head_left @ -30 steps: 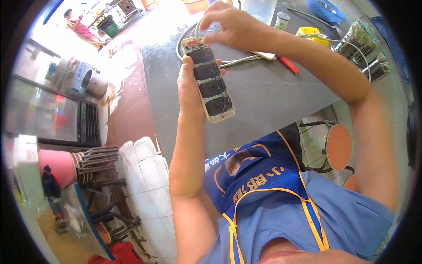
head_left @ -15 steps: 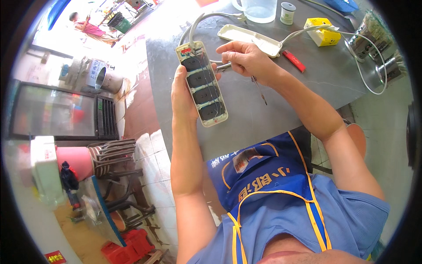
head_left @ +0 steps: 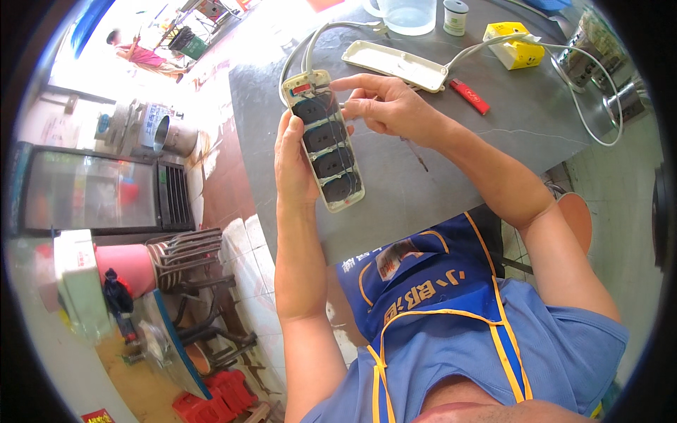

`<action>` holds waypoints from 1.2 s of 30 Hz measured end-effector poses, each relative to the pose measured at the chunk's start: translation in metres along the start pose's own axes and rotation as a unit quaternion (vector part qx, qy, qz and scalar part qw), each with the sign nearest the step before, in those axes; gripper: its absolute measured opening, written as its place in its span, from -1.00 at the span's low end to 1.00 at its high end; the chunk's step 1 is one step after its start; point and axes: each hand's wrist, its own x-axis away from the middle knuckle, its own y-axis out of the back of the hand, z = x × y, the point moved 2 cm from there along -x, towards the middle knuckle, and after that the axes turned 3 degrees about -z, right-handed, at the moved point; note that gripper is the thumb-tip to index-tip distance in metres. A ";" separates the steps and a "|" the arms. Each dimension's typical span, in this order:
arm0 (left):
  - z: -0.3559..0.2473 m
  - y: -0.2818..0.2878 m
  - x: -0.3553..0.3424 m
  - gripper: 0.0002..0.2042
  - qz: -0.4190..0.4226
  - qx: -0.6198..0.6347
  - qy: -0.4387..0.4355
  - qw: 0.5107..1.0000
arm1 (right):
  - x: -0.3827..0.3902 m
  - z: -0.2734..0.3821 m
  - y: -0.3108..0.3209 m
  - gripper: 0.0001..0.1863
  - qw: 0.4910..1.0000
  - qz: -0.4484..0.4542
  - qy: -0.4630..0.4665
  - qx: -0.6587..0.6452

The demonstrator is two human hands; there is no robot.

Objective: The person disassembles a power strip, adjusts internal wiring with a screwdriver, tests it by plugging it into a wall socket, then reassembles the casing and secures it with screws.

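The right hand has come back to the opened power strip, fingers pinched at its upper sockets, while the left hand grips it from beside, so work on the wiring resumes.

A single head-worn fisheye view looks steeply down from above the person's chest, facing forward over the grey table. It sits close: the table fills the upper middle, its edges bending toward the rim, with tiled floor to the table's left.

yellow carton on table, red floor sign
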 end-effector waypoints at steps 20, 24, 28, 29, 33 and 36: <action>0.007 -0.005 0.000 -0.57 0.023 0.026 0.011 0.999 | 0.002 0.003 0.004 -0.66 0.999 -0.031 0.018 0.023; 0.007 -0.007 0.000 -0.57 0.020 0.022 0.012 0.999 | 0.001 -0.001 0.005 -0.66 0.999 -0.029 0.024 0.026; 0.008 -0.007 0.000 -0.57 0.010 0.020 0.018 1.000 | 0.001 -0.003 0.006 -0.66 0.999 -0.036 0.024 0.030; 0.008 -0.007 0.000 -0.57 0.007 0.018 0.018 1.000 | 0.001 -0.003 0.006 -0.66 0.999 -0.033 0.022 0.032; 0.009 -0.002 0.000 -0.59 -0.005 0.019 0.041 0.999 | 0.002 -0.002 0.006 -0.64 0.999 -0.029 0.018 0.036; 0.008 -0.004 -0.001 -0.60 -0.010 0.003 0.040 0.999 | 0.003 -0.002 0.005 -0.62 0.998 -0.037 0.017 0.037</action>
